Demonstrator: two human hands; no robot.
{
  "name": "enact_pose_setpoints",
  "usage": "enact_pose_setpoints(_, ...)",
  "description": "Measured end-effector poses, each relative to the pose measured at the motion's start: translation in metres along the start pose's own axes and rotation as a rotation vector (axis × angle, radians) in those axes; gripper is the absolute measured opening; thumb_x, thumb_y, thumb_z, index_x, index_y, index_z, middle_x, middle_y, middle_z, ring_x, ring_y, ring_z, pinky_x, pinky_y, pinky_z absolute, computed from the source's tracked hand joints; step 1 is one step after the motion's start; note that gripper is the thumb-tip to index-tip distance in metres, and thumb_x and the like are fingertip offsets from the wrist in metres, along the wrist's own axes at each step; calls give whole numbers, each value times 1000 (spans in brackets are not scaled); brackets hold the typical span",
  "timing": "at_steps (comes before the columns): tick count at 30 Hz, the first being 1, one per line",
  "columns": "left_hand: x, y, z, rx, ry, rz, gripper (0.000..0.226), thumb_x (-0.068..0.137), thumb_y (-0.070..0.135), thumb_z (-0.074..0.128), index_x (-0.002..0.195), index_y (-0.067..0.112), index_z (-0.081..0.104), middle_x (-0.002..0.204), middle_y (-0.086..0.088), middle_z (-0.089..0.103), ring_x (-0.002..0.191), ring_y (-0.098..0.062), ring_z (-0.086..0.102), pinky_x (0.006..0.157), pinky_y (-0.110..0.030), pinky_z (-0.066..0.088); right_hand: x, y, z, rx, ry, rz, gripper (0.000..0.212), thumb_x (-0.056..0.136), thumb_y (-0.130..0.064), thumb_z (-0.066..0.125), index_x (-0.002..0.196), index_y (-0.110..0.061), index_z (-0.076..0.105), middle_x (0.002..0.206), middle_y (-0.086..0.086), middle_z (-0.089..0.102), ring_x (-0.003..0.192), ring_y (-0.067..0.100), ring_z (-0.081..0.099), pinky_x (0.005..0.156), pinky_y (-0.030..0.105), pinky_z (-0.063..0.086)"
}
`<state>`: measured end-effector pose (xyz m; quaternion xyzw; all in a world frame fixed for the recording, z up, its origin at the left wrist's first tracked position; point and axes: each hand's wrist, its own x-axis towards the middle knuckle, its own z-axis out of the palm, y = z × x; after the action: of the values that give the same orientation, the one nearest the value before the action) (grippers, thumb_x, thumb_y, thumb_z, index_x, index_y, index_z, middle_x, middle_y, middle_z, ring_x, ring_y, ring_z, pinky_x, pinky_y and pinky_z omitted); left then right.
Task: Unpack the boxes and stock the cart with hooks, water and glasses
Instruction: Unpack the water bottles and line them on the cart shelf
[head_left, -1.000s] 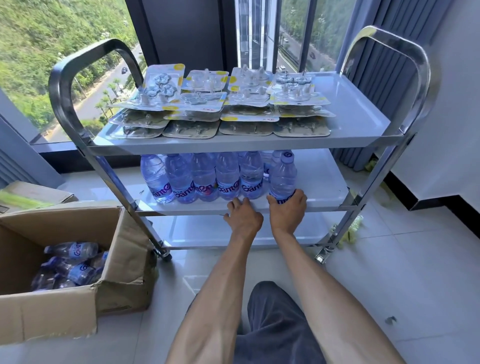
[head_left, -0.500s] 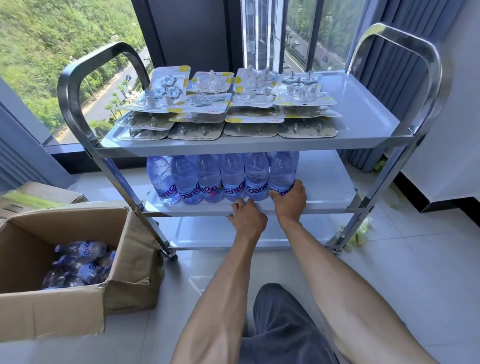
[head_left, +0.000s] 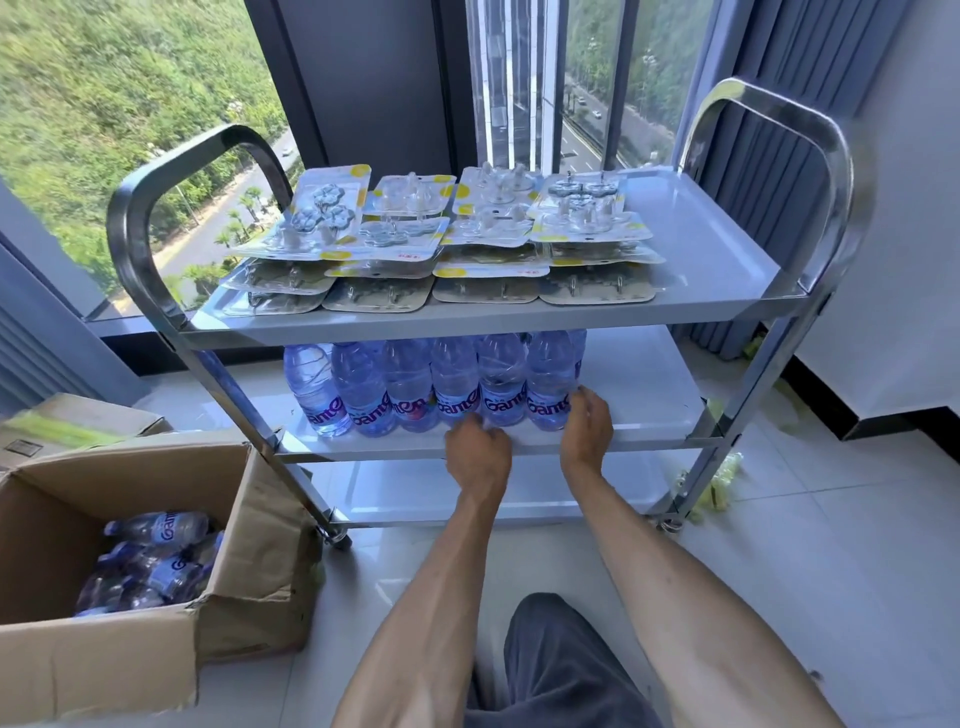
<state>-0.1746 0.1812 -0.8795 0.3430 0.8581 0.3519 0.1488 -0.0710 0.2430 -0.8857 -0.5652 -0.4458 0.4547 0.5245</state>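
An open brown cardboard box (head_left: 130, 597) on the left floor holds loose water bottles. On the steel three-shelf cart (head_left: 737, 270), carded hook packs (head_left: 441, 244) cover the top; clear blue-labelled water bottles (head_left: 431, 384) line the middle. The left hand (head_left: 478, 457) touches their bases, knuckles curled; the right hand (head_left: 587, 431) curls around the rightmost bottle.

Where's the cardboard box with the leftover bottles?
In the head view, the open box sits on the floor at lower left, beside the cart's left legs, with bottles inside.
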Motion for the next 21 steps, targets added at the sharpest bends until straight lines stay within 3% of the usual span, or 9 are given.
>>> enact_pose_setpoints(2, 7, 5, -3, -187, 175, -66, 28, 86, 12, 53, 113, 6, 55, 113, -15, 61, 107, -36, 55, 82, -44, 50, 5, 2, -3, 46, 45, 82, 39, 101, -27, 40, 133, -11, 57, 140, 5, 53, 130, 23, 47, 104, 30, 36)
enact_pose_setpoints(4, 13, 13, -2, -226, 291, -94, 45, 85, 13, 58, 128, 3, 47, 125, -18, 51, 114, -38, 50, 81, -46, 48, 18, -5, -1, 81, 34, 124, 47, 105, -34, 36, 143, -11, 47, 149, 4, 45, 137, 19, 40, 106, 25, 28)
enact_pose_setpoints(7, 17, 16, 7, -230, 278, -101, 76, 89, 24, 63, 151, 4, 24, 143, -19, 36, 125, -38, 42, 87, -49, 49, 35, -21, 12, 211, -25, 197, 50, 102, -47, 36, 123, -9, 62, 130, 10, 62, 116, 22, 58, 88, 26, 42)
enact_pose_setpoints(10, 17, 12, 19, -219, 211, -91, 91, 90, 37, 63, 156, 7, 9, 151, -19, 28, 131, -38, 37, 95, -50, 47, 42, -21, 24, 172, -79, 198, 49, 99, -53, 33, 101, -18, 68, 109, 4, 70, 99, 20, 64, 84, 35, 48)
enact_pose_setpoints(12, 18, 11, 23, -243, 219, -74, 92, 89, 39, 64, 156, 7, 10, 150, -20, 29, 130, -39, 38, 97, -50, 46, 43, -15, 28, 170, -57, 192, 48, 98, -53, 33, 93, -20, 68, 103, 1, 71, 96, 20, 64, 83, 36, 48)
enact_pose_setpoints(16, 16, 9, 21, -293, 248, -38, 91, 87, 38, 68, 155, 6, 16, 147, -19, 35, 129, -38, 40, 98, -48, 45, 37, -9, 35, 210, -51, 212, 49, 100, -56, 28, 79, -32, 66, 87, -12, 68, 83, 6, 63, 71, 24, 46)
enact_pose_setpoints(18, 15, 5, 18, -279, 244, -22, 91, 86, 38, 70, 155, 7, 19, 147, -18, 35, 130, -37, 40, 97, -47, 45, 36, -11, 36, 210, -40, 220, 49, 101, -57, 26, 82, -33, 64, 93, -7, 68, 85, 9, 63, 75, 26, 47)
enact_pose_setpoints(21, 18, -2, 11, -274, 226, 0, 88, 84, 28, 73, 153, 9, 23, 149, -15, 34, 133, -36, 40, 96, -48, 46, 30, -12, 38, 184, 41, 198, 54, 100, -54, 24, 94, -22, 67, 105, 5, 69, 97, 24, 63, 91, 42, 51)
